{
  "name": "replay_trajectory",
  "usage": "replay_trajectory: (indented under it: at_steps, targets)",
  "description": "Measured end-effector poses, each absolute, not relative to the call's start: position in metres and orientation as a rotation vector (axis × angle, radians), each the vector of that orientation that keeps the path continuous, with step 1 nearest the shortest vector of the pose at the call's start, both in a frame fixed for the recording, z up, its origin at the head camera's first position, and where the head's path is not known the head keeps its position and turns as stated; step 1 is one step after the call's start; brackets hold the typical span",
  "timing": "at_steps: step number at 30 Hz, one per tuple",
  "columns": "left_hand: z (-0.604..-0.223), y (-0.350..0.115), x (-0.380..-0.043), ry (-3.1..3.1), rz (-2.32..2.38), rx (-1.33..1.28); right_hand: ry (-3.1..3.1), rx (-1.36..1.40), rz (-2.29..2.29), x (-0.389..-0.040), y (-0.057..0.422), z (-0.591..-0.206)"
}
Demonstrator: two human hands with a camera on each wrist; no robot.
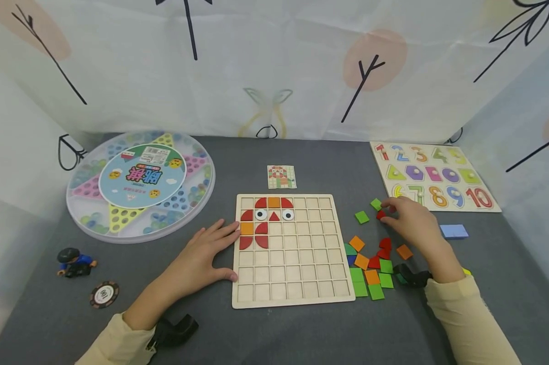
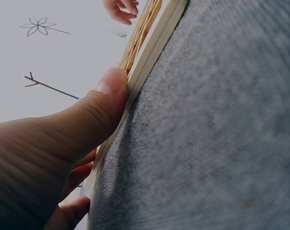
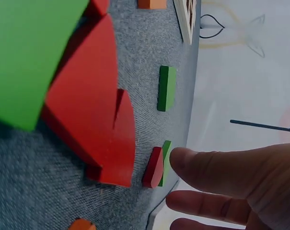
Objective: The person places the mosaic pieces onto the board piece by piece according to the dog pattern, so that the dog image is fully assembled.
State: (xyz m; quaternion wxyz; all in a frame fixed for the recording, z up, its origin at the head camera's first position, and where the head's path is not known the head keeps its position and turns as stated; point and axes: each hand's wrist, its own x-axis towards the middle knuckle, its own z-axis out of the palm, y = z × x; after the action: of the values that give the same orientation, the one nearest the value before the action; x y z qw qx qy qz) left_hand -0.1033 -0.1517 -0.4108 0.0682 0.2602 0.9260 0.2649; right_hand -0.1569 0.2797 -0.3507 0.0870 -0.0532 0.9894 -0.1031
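The wooden grid board [image 1: 297,274] lies flat on the dark cloth, partly filled at its upper left with red [image 1: 262,242] and orange pieces and two eye pieces. My left hand [image 1: 206,256] rests at the board's left edge, fingers spread, thumb and fingertips touching the rim; the left wrist view shows the thumb [image 2: 111,86] against that edge. Right of the board, my right hand [image 1: 411,220] reaches over a red curved piece [image 3: 153,167] beside a green square [image 1: 376,204]. Thumb and fingers are apart, and the red piece appears to lie on the cloth.
Loose green, orange and red pieces [image 1: 372,277] lie right of the board. A small pattern card [image 1: 281,177] is behind it. Around these are a round game board [image 1: 197,213], number puzzle [image 1: 439,177], blue block [image 1: 454,231], toy figure [image 1: 75,262] and poker chip [image 1: 104,294].
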Motion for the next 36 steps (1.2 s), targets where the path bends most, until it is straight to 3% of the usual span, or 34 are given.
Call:
replay_trajectory:
  at_steps: [36]
  targets:
    - [-0.409,-0.152,-0.103,2.782,0.822,0.792,2.952,-0.206,-0.268,-0.162,0.272,-0.363]
